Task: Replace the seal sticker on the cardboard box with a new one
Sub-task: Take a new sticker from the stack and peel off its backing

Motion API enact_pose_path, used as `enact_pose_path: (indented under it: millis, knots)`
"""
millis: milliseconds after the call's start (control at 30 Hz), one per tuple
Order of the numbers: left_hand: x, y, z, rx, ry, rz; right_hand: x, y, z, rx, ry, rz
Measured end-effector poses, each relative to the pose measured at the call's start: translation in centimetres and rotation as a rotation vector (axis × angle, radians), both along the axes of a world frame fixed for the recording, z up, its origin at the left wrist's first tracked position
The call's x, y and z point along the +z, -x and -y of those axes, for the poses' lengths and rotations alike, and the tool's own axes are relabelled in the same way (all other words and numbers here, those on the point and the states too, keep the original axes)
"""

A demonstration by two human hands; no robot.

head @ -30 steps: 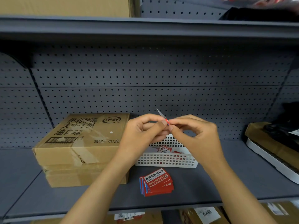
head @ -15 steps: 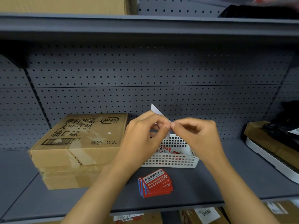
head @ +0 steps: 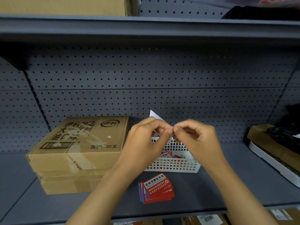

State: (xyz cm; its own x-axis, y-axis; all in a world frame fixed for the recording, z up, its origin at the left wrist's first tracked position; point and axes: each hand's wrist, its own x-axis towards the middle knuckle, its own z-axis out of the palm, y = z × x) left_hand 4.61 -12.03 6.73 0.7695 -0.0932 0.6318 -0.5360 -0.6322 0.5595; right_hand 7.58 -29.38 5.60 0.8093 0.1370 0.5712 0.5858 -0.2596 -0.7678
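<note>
A brown cardboard box (head: 81, 143) with black printing lies on the grey shelf at the left, with torn tape marks on its top. In front of the white basket, my left hand (head: 144, 143) and my right hand (head: 196, 140) meet at the fingertips, pinching a seal sticker (head: 155, 116) between them. Its white backing sticks up behind my left fingers, and a bit of red shows at the pinch. A stack of red seal stickers (head: 156, 189) lies on the shelf below my hands.
A white perforated basket (head: 172, 166) behind my hands holds crumpled red and white sticker scraps. A second flat box sits under the printed one. At the right edge lies a white tray (head: 272, 161) with cardboard and dark items. Grey pegboard forms the back wall.
The view has shifted slightly. My fingers have worked the sticker: its white backing now stands up wider behind my left hand, where a second ago only a thin edge showed.
</note>
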Motion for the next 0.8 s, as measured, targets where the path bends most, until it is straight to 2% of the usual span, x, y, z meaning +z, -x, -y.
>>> enact_pose_path:
  millis: [100, 233, 400, 600, 800]
  knots:
    - [-0.2, -0.4, 0.0, -0.039, 0.132, -0.106, -0.1, -0.3, -0.4, -0.03, 0.056, 0.107]
    - [-0.2, -0.5, 0.0, -0.174, 0.445, -0.301, 0.2, -0.1, -0.4, 0.027, 0.049, 0.191]
    - [-0.2, -0.3, -0.5, -0.279, 0.696, -0.391, 0.3, -0.5, -0.2, 0.103, 0.107, 0.274]
    - [0.0, -0.4, -0.9, -0.227, 0.643, -0.338, 0.4, -0.7, -0.6, 0.107, 0.121, 0.331]
    - [0.4, 0.2, -0.7, -0.141, 0.425, -0.208, 1.0, -0.5, -0.5, 0.091, 0.117, 0.337]
